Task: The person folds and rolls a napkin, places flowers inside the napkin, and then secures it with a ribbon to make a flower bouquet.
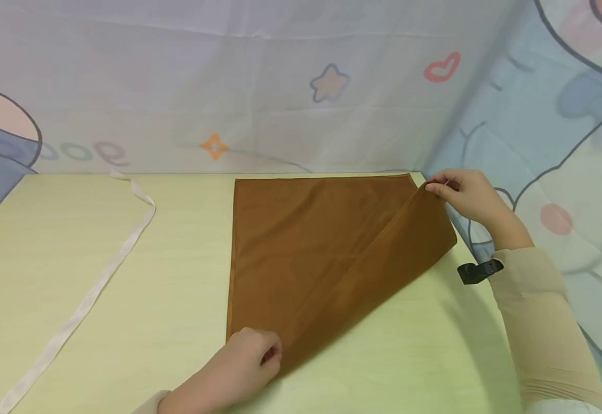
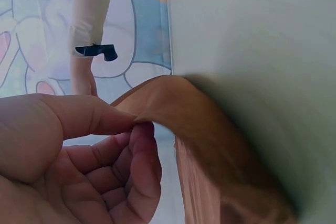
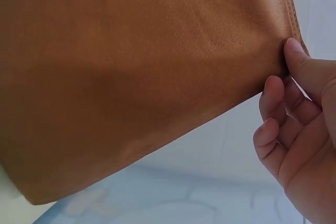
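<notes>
A brown cloth napkin (image 1: 301, 241) with stitched hems lies on the table, its far edge near the wall. My left hand (image 1: 246, 362) pinches its near edge between thumb and fingers; in the left wrist view the cloth (image 2: 194, 114) arches up from that pinch. At the far right, my right hand (image 1: 468, 192) grips the hem near the far right corner. The right part of the cloth is raised in a slanting fold between both hands. Seen from the right wrist, the thumb and index finger of the right hand (image 3: 299, 124) pinch the hem, and the cloth hangs below.
A long white ribbon (image 1: 99, 282) runs in a curve down the left side of the pale table (image 1: 176, 259). Printed cloth walls (image 1: 259, 86) stand close behind the table and along its right side. A black wrist device (image 1: 479, 271) sits at the right sleeve.
</notes>
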`<action>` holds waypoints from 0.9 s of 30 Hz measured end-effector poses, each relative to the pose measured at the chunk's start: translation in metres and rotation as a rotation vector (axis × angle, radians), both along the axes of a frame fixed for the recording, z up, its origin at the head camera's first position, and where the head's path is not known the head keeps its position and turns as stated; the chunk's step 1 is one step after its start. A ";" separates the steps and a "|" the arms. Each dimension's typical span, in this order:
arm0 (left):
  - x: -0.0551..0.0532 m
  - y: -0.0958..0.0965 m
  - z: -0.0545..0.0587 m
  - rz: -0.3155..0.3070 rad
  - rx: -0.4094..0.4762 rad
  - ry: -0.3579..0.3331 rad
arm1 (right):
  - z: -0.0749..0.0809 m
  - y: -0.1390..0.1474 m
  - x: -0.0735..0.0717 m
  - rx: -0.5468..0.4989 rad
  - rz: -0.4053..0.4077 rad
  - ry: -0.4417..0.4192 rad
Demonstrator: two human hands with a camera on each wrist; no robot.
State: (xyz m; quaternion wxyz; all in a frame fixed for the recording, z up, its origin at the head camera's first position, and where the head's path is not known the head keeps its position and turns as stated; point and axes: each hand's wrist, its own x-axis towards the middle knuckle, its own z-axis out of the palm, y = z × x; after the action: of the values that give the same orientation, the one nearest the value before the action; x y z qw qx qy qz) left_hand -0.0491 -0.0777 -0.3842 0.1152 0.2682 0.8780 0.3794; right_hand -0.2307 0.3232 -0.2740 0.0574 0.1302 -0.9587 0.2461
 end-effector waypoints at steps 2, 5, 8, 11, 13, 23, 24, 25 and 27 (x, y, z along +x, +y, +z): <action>-0.001 -0.001 0.002 0.002 0.001 0.016 | 0.003 -0.005 -0.004 0.006 0.008 0.011; -0.003 -0.003 0.003 0.011 -0.002 0.039 | 0.007 -0.011 -0.011 0.003 0.020 0.015; -0.005 -0.005 0.003 0.020 0.004 0.056 | 0.012 -0.016 -0.017 -0.008 0.032 0.003; -0.006 -0.007 0.002 0.027 0.019 0.056 | 0.016 -0.021 -0.023 -0.019 0.035 -0.024; -0.007 -0.008 0.002 0.034 0.031 0.048 | 0.019 -0.024 -0.026 -0.022 0.034 -0.044; -0.008 -0.012 -0.004 0.063 0.043 0.106 | 0.029 -0.043 -0.038 -0.037 0.060 -0.058; -0.008 -0.012 -0.004 0.066 0.039 0.105 | 0.029 -0.045 -0.040 -0.044 0.063 -0.058; -0.008 -0.012 -0.005 0.070 0.035 0.108 | 0.030 -0.047 -0.041 -0.050 0.065 -0.057; -0.008 -0.013 -0.005 0.081 0.028 0.098 | 0.031 -0.051 -0.045 -0.063 0.064 -0.062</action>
State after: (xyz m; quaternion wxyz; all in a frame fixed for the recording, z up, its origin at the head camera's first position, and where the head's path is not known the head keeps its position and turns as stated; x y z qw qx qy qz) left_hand -0.0574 -0.0907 -0.3888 0.0530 0.2525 0.8872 0.3825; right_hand -0.2754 0.2725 -0.2433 0.0239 0.1515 -0.9472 0.2816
